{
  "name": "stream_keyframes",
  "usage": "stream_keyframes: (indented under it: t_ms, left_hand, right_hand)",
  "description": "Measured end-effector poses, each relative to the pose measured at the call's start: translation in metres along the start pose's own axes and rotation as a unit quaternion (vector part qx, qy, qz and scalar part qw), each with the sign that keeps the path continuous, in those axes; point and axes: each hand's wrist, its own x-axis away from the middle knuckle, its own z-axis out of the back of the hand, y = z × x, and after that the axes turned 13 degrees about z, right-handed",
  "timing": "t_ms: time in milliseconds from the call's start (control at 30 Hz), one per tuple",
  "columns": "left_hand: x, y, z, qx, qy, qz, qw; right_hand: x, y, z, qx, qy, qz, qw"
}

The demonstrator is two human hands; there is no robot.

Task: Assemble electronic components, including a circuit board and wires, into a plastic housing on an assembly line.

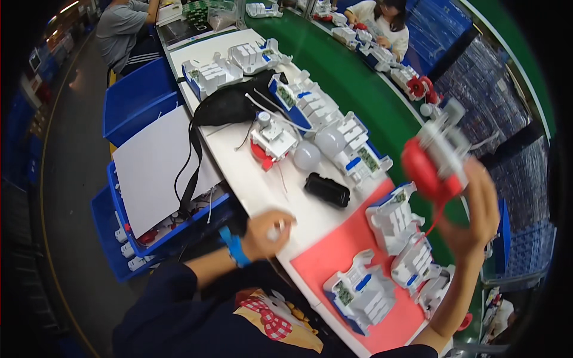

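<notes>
Raised over the right side of the table, my right hand (474,209) grips a red-and-white plastic assembly (434,160), smeared by motion, with a red wire hanging below it. My left hand (268,234), a blue band on its wrist, is curled over the near table edge. Something small and whitish shows between its fingers, too small to name. Below my right hand, white plastic housings (364,292) with blue parts and green circuit boards lie on a red mat (316,262). A similar red-and-white assembly (273,142) sits on the white tabletop, beside two round white domes (307,156).
A black battery-holder-like case (327,190) and a black bag (230,102) lie on the table. More white housings (313,106) line the green conveyor (340,65). Blue bins (140,98) stand at the left. Two people (382,27) (122,36) sit at the far side.
</notes>
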Motion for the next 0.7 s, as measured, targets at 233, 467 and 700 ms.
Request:
stream_keyframes:
  t_ms: [233,467,700]
  left_hand:
    - [-0.125,0.008,0.057,-0.125,0.092,-0.133,0.979]
    - [-0.229,-0.029,0.026,-0.347,-0.316,-0.010,0.883]
    - [-0.243,-0.045,-0.008,-0.539,-0.240,-0.100,0.801]
  right_hand:
    - [0.033,-0.131,0.017,-0.116,-0.138,0.024,0.983]
    - [0.027,-0.191,-0.013,-0.208,-0.126,0.108,0.964]
    - [0.046,-0.184,-0.055,-0.201,-0.142,0.082,0.966]
